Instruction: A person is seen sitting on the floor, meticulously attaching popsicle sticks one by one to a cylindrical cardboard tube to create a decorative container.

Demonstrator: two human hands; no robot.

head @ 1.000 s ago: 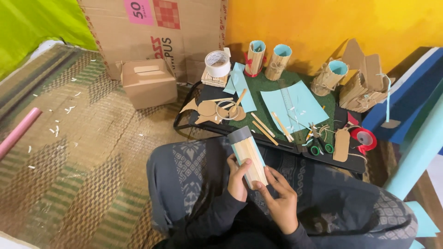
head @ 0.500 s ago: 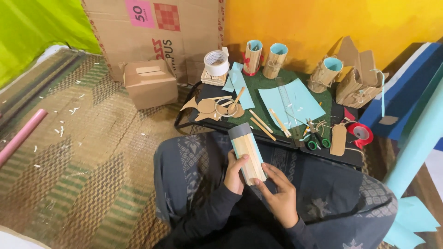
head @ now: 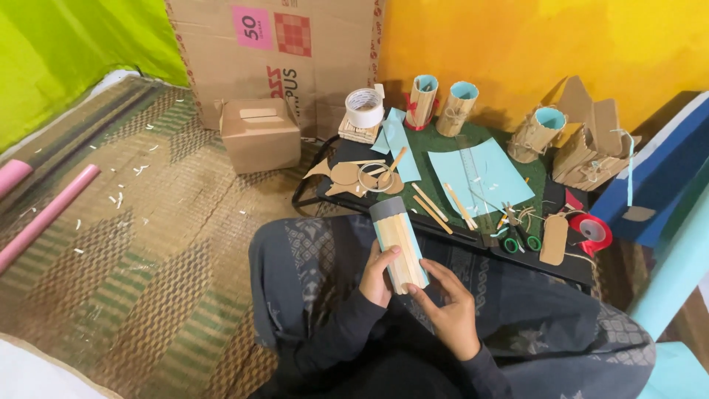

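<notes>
I hold a tall cylinder (head: 397, 244) over my lap; it is covered in light blue paper with pale wooden sticks laid along its side and has a grey rim at the top. My left hand (head: 379, 275) grips its lower left side. My right hand (head: 448, 305) supports it from below and to the right, fingers touching its base. More loose wooden sticks (head: 443, 207) lie on the low dark table (head: 569, 266) just beyond the cylinder.
On the table are light blue paper sheets (head: 480, 176), stick-covered cups (head: 456, 98), a white tape roll (head: 365, 108), cardboard cut-outs (head: 347, 176), green scissors (head: 521, 240) and red tape (head: 593, 230). A small cardboard box (head: 260, 134) and pink rolls (head: 44, 216) lie on the woven mat.
The view has shifted slightly and the cylinder sits a little lower and nearer my lap. Both hands keep their hold on it.
</notes>
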